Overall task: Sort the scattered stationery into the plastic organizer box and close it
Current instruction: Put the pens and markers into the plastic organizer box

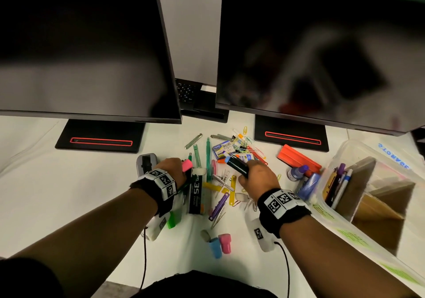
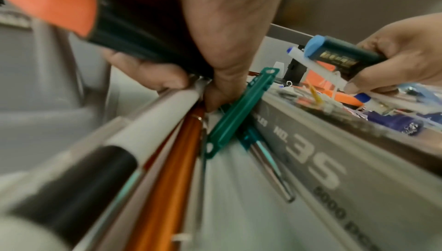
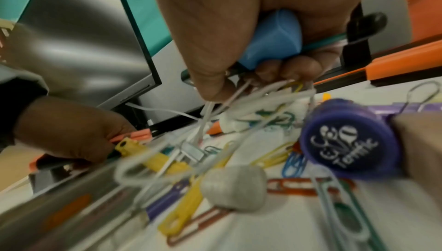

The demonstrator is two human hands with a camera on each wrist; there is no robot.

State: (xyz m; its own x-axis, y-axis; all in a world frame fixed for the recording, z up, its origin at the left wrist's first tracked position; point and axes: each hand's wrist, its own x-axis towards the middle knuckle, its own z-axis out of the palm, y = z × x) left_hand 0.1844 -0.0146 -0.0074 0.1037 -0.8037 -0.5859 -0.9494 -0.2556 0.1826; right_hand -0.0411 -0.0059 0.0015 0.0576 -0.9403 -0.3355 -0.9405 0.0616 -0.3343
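My left hand (image 1: 181, 171) grips a dark highlighter with a pink cap (image 1: 187, 165). In the left wrist view that pink-capped highlighter (image 2: 71, 9) lies across the palm, and the fingertips (image 2: 215, 94) touch the ends of a white pen (image 2: 155, 122) and an orange pen (image 2: 177, 160). My right hand (image 1: 245, 172) holds a dark highlighter with a blue cap (image 1: 236, 164). This blue-capped highlighter (image 3: 272, 37) shows again in the right wrist view, with loose paper clips (image 3: 251, 96) caught under the fingers. The clear plastic organizer box (image 1: 358, 150) stands open at the right, with pens (image 1: 338, 185) in one cardboard-walled compartment.
Scattered clips, file fasteners and pens cover the desk between my hands. A black staple box (image 1: 196, 194) lies by my left hand. A tape dispenser (image 1: 146, 163), an orange stapler (image 1: 299, 157), a purple glue bottle (image 1: 297, 172) and two monitor stands (image 1: 101, 136) ring the pile.
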